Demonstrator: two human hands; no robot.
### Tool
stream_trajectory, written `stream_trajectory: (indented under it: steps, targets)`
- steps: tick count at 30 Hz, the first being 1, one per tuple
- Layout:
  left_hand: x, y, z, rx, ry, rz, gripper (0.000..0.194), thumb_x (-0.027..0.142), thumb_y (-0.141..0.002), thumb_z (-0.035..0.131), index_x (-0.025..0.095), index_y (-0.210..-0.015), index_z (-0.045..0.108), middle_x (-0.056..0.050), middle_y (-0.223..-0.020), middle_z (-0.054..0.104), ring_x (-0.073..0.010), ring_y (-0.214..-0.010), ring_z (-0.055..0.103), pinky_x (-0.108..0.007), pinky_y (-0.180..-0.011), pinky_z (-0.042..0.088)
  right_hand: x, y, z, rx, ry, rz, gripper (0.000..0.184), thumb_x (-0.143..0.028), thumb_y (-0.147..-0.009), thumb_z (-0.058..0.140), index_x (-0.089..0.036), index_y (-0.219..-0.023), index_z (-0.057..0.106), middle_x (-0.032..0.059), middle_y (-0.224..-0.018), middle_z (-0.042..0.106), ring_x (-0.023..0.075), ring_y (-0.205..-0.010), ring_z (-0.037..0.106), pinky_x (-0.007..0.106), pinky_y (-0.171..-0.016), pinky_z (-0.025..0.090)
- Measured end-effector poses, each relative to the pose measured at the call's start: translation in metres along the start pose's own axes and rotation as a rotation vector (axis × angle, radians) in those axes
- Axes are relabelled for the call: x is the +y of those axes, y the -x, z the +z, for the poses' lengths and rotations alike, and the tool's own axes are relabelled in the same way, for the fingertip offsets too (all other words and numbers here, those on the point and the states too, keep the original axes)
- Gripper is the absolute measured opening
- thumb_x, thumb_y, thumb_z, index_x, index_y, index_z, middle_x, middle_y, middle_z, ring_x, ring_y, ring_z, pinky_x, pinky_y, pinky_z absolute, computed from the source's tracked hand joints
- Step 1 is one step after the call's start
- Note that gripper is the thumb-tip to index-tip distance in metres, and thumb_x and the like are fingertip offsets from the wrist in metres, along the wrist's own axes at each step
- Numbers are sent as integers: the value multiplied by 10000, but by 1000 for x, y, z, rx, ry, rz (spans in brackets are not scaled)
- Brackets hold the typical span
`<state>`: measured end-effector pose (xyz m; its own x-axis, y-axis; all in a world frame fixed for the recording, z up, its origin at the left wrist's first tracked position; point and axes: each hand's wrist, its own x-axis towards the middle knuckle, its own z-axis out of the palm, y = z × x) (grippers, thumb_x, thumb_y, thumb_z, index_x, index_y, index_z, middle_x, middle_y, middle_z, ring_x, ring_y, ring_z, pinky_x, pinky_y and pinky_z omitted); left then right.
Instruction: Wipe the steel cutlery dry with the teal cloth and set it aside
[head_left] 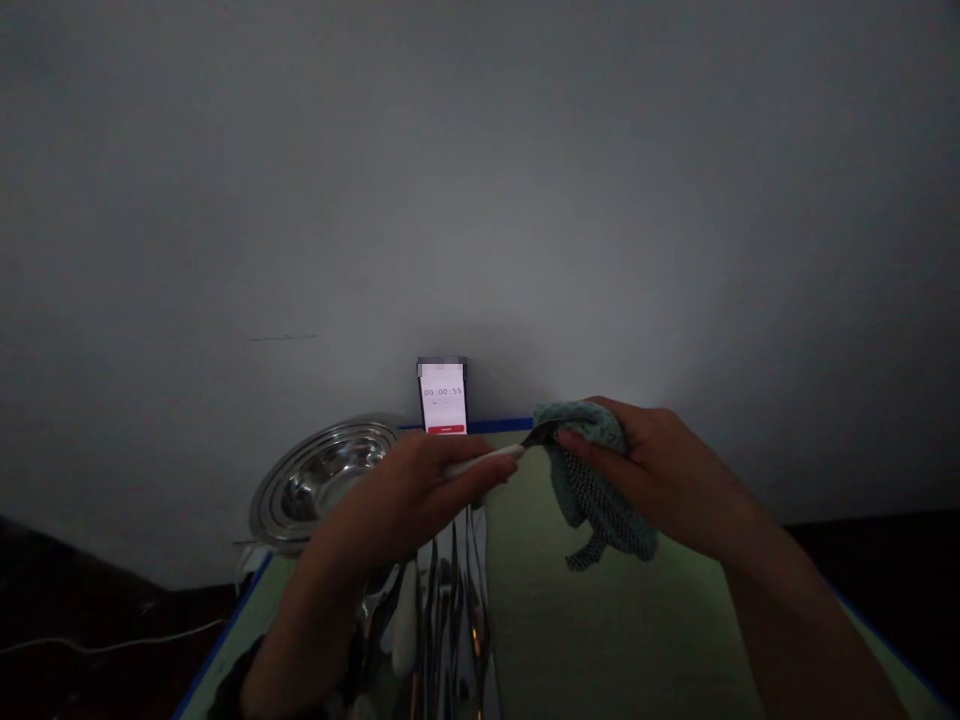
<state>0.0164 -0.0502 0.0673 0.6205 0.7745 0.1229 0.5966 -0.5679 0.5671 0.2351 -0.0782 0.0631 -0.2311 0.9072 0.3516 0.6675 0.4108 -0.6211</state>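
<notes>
Dim grey wall (480, 200) rises beyond both our hands, and below them spreads a pale green counter (600, 650) with blue edging. Our left hand (431, 485) is closed around the handle of a white-handled utensil (491, 460), the thumb lying along it; our right hand (637, 455) grips a bunched green cloth (604, 500), its thumb pressing near the utensil's metal end. What could go wrong, we judge, is a slip: the smooth handle may turn in our left fingers if the right hand pulls hard on the cloth. The cloth's loose tail hangs below our right hand and might snag on something if swung leftward. A low left forearm could also knock the loose cutlery (444, 590) lying beneath it, or nudge the metal bowls (264, 508) just left of our left hand. Behind that hand, the lit phone (444, 400) could topple if bumped. As for the utensil, it bridges our two hands, handle in the left, metal end rightward against the cloth; we cannot tell whether that end is a fork or a spoon.
</notes>
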Motion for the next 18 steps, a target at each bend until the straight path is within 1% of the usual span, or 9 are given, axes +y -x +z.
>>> stream_trajectory:
  steps: [5,7,10,11,13,15,17,18]
  targets:
    - [5,6,-4,-18,-23,-4,421,454,-900,388,139,-757,628,55,-535,373,-70,-486,345,-188,-434,246,-4,-1,3,-18,-152,-7,177,-338,-861,497,-195,-846,599,-16,-699,627,124,-620,567,231,-548,435]
    - [8,7,-5,-23,-32,-4,399,438,-896,395,137,-753,614,55,-536,379,-71,-483,342,-188,-430,243,-4,-2,6,12,-186,25,200,-363,-850,512,-189,-814,604,-13,-689,628,125,-618,567,231,-540,441]
    - [11,8,-4,-52,-2,57,293,373,-893,405,150,-841,588,56,-571,425,-76,-503,366,-184,-456,284,-2,-4,7,105,-252,69,264,-417,-844,512,-182,-767,607,-5,-685,636,127,-613,573,234,-532,452]
    - [12,8,-4,-69,16,82,276,357,-897,394,154,-875,580,52,-593,445,-79,-518,380,-185,-473,305,-1,-4,7,134,-279,78,286,-434,-844,509,-179,-759,606,-1,-690,637,128,-611,574,236,-531,457]
    - [10,8,-3,-122,33,101,308,364,-913,353,157,-903,581,41,-626,480,-88,-542,406,-194,-502,335,2,-5,6,166,-326,90,319,-463,-840,506,-176,-733,596,3,-680,629,127,-595,569,236,-517,461]
    - [7,9,-3,-184,10,63,356,387,-919,332,154,-882,599,31,-635,502,-93,-546,426,-204,-512,345,5,-5,5,162,-360,89,341,-481,-838,501,-178,-703,578,2,-652,608,127,-576,560,239,-503,459]
    - [2,10,-4,-232,-36,15,380,412,-911,349,149,-857,617,34,-595,482,-94,-523,424,-207,-484,328,8,-5,3,170,-379,79,354,-493,-843,486,-182,-692,565,3,-643,592,131,-578,558,245,-507,464]
    - [1,10,-5,-244,-50,7,388,422,-908,355,146,-857,623,38,-573,461,-92,-506,415,-205,-463,313,8,-5,3,194,-376,72,357,-497,-847,478,-185,-694,560,5,-649,589,134,-588,558,246,-514,467]
